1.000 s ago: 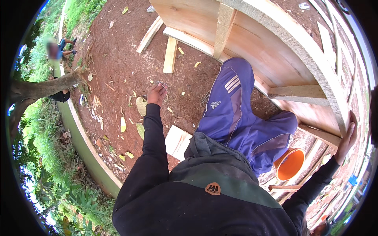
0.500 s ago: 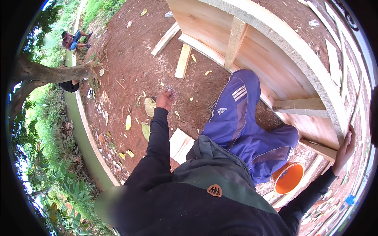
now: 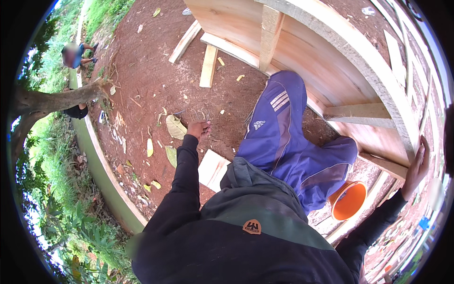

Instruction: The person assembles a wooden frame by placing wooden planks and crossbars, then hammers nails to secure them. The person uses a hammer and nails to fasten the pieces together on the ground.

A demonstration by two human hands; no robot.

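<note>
My left hand (image 3: pixel 199 129) is over the red soil beside a large dry leaf (image 3: pixel 176 127), its fingers pinched together. Thin grey pieces that look like nails (image 3: pixel 208 116) stick out from the fingers. To my right, a large wooden panel (image 3: pixel 326 61) with a frame of rough boards stands on its edge. My right hand (image 3: pixel 417 163) lies against the near end of the frame's pale top board (image 3: pixel 399 118), its fingers stretched along the edge. My bent legs (image 3: pixel 283 137) are close to the panel's inner side.
An orange bucket (image 3: pixel 348 200) lies tipped beside my knee. Wood offcuts (image 3: pixel 208 66) and a pale block (image 3: pixel 213 169) rest on the soil. Long planks (image 3: pixel 396 57) lie beyond the panel. At left are a tree trunk (image 3: pixel 61 99), a water channel (image 3: pixel 101 182) and a seated person (image 3: pixel 78 56).
My left hand has drawn back toward me and a little to the right, away from the offcuts. My right hand stays at the frame's end. The view has shifted slightly.
</note>
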